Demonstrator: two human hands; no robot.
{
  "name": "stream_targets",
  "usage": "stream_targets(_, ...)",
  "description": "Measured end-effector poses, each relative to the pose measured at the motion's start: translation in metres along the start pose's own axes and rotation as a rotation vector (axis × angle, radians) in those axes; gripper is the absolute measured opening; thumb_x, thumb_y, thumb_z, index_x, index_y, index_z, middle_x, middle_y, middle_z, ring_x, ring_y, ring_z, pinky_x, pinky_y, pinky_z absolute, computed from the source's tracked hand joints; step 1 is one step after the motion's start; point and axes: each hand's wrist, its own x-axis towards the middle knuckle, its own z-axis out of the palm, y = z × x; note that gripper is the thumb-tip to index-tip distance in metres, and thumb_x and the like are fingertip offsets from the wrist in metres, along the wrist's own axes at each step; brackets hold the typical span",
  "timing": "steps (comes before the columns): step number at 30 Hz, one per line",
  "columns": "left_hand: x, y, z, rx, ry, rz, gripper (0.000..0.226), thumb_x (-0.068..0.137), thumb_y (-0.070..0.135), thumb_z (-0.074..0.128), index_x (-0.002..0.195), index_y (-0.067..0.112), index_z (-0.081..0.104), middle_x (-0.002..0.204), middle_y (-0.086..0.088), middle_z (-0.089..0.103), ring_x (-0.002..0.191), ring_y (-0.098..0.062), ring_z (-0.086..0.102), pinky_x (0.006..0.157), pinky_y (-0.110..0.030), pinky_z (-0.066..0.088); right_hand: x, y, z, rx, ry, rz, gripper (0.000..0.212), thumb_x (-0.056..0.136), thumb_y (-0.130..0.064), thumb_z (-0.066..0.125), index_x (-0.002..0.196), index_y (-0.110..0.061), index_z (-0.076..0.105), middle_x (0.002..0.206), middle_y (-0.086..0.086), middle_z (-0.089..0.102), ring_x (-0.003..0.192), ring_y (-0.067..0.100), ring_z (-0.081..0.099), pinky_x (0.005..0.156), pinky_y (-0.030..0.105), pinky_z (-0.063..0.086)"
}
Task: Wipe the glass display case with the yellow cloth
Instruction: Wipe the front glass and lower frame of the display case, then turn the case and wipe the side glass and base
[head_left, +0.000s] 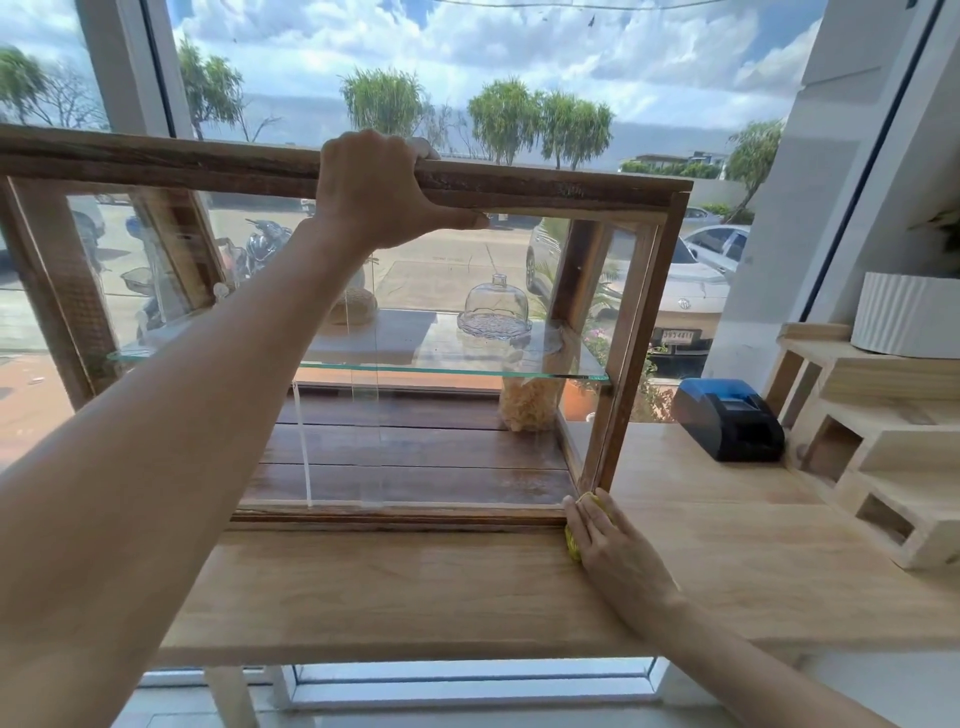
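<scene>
A pale wooden table (415, 587) stands against a large window and carries everything in view. On it sits the glass display case with a dark wooden frame (631, 332), its top rail running across the upper part of the view and its front glass facing the person. Inside, a clear glass shelf (467, 366) spans the case, and a dark plank floor lies below it. To the right of the case, stepped light wooden racks (878, 441) stand on the table with a white ribbed pot (906, 314) on top. A black and blue receipt printer (727, 418) sits between the case and the racks. A clear glass dome on a glass dish (494, 312) rests on the shelf, and a clear bag of pale, fluffy contents (527, 405) stands beneath it on the plank floor.

The left hand (374, 192) grips the top rail, fingers curled over its upper edge and thumb pressed along the underside. The right hand (610, 545) lies flat with straight fingers on the yellow cloth (573, 543), pressing it against the table at the case's lower right front corner; only a thin edge of cloth shows.
</scene>
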Motion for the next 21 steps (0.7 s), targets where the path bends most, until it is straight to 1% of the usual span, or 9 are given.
stream_targets(3, 0.0, -0.001, 0.0, 0.002, 0.0, 0.0, 0.103, 0.044, 0.097, 0.036, 0.106, 0.021, 0.069, 0.074, -0.005, 0.07, 0.074, -0.024, 0.065, 0.068, -0.027, 0.038, 0.0, 0.003, -0.003, 0.112, 0.04, 0.04, 0.065, 0.06, -0.01, 0.084, 0.119, 0.002, 0.062, 0.112, 0.018, 0.068, 0.108, 0.029, 0.064, 0.101, 0.044, 0.04)
stream_targets(5, 0.001, -0.001, 0.0, 0.002, 0.01, 0.009, 0.102, 0.045, 0.097, 0.038, 0.108, 0.022, 0.068, 0.074, -0.005, 0.07, 0.074, -0.024, 0.065, 0.068, -0.028, 0.041, -0.001, 0.005, -0.008, 0.247, 0.034, 0.078, 0.068, 0.056, -0.01, 0.087, 0.119, -0.004, 0.063, 0.114, 0.012, 0.068, 0.109, 0.024, 0.064, 0.097, 0.041, 0.045)
stream_targets(8, 0.0, 0.0, 0.0, -0.017, 0.009, 0.014, 0.095, 0.049, 0.093, 0.046, 0.11, 0.025, 0.068, 0.076, -0.004, 0.072, 0.077, -0.024, 0.066, 0.069, -0.027, 0.039, -0.004, 0.003, -0.016, 0.463, 0.043, 0.145, 0.068, 0.059, -0.004, 0.084, 0.122, -0.011, 0.061, 0.119, 0.005, 0.066, 0.117, 0.022, 0.059, 0.095, 0.039, 0.051)
stream_targets(10, 0.0, 0.001, -0.002, -0.028, -0.003, 0.01, 0.092, 0.05, 0.091, 0.048, 0.11, 0.025, 0.068, 0.076, -0.003, 0.071, 0.078, -0.023, 0.066, 0.07, -0.027, 0.037, 0.001, -0.001, -0.025, 0.626, 0.086, 0.192, 0.07, 0.065, 0.004, 0.077, 0.128, -0.014, 0.054, 0.128, 0.004, 0.06, 0.125, 0.022, 0.052, 0.097, 0.038, 0.05)
stream_targets(13, 0.001, 0.0, -0.007, -0.011, -0.057, 0.023, 0.088, 0.054, 0.089, 0.048, 0.112, 0.025, 0.066, 0.073, -0.001, 0.068, 0.069, -0.018, 0.056, 0.07, -0.026, 0.036, 0.02, -0.013, -0.048, 0.938, 0.288, 0.286, 0.066, 0.078, 0.012, 0.062, 0.133, -0.018, 0.043, 0.136, 0.002, 0.05, 0.126, 0.023, 0.05, 0.102, 0.036, 0.045)
stream_targets(15, 0.001, -0.003, -0.011, 0.0, -0.104, 0.051, 0.083, 0.059, 0.086, 0.049, 0.113, 0.024, 0.064, 0.074, 0.001, 0.065, 0.068, -0.015, 0.051, 0.071, -0.026, 0.036, 0.042, -0.02, -0.073, 1.049, 0.437, 0.334, 0.062, 0.084, 0.01, 0.055, 0.134, -0.02, 0.037, 0.139, -0.004, 0.043, 0.127, 0.019, 0.047, 0.105, 0.029, 0.039)
stream_targets(17, 0.001, -0.007, -0.015, 0.001, -0.136, 0.095, 0.08, 0.063, 0.082, 0.05, 0.113, 0.021, 0.063, 0.078, 0.001, 0.067, 0.071, -0.017, 0.055, 0.073, -0.027, 0.039, 0.066, -0.025, -0.098, 1.107, 0.572, 0.385, 0.055, 0.087, 0.004, 0.047, 0.135, -0.02, 0.035, 0.138, -0.003, 0.043, 0.123, 0.02, 0.05, 0.102, 0.023, 0.04)
stream_targets(19, 0.001, -0.011, -0.016, -0.006, -0.156, 0.132, 0.078, 0.067, 0.08, 0.05, 0.114, 0.018, 0.061, 0.084, -0.001, 0.069, 0.078, -0.021, 0.061, 0.08, -0.031, 0.043, 0.092, -0.029, -0.122, 1.143, 0.674, 0.436, 0.053, 0.087, 0.0, 0.043, 0.136, -0.017, 0.035, 0.137, 0.008, 0.05, 0.119, 0.026, 0.054, 0.097, 0.029, 0.046)
stream_targets(21, 0.001, -0.016, -0.015, 0.014, -0.181, 0.176, 0.08, 0.071, 0.079, 0.047, 0.117, 0.015, 0.057, 0.09, -0.002, 0.069, 0.078, -0.021, 0.061, 0.083, -0.034, 0.046, 0.118, -0.033, -0.142, 1.16, 0.78, 0.47, 0.053, 0.088, 0.005, 0.044, 0.138, -0.011, 0.036, 0.137, 0.012, 0.05, 0.123, 0.028, 0.051, 0.099, 0.039, 0.044)
